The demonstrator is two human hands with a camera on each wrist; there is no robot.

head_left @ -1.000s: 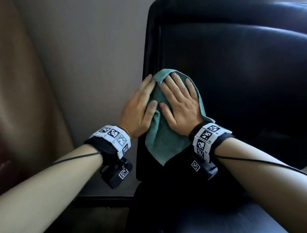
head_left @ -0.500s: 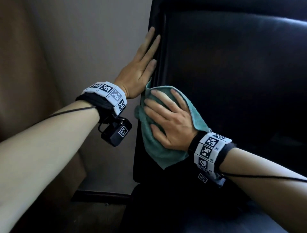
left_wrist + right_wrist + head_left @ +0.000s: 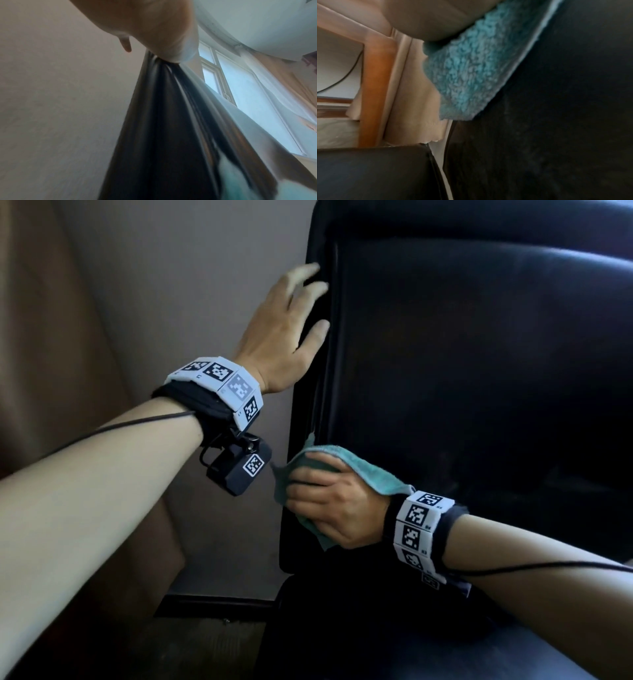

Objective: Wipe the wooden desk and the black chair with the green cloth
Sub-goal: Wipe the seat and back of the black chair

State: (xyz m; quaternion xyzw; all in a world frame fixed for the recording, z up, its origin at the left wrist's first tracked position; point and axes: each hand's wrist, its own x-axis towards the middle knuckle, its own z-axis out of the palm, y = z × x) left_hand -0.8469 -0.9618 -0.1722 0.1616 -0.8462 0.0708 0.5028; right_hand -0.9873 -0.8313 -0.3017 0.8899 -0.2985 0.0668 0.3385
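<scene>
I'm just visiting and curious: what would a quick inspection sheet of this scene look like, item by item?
Surface: black chair, glossy backrest; the wooden desk top is not in view.
Job's things: green cloth pressed on the lower left edge of the backrest.
Clutter: nothing seen.
Grippers: right hand holds the cloth against the chair, fingers curled over it; left hand rests with straight fingers higher up on the same edge.
Cables: thin black cable along the left forearm, another along the right.
Surroundings: plain wall beside the chair; window in the left wrist view; wooden frame in the right wrist view.
</scene>
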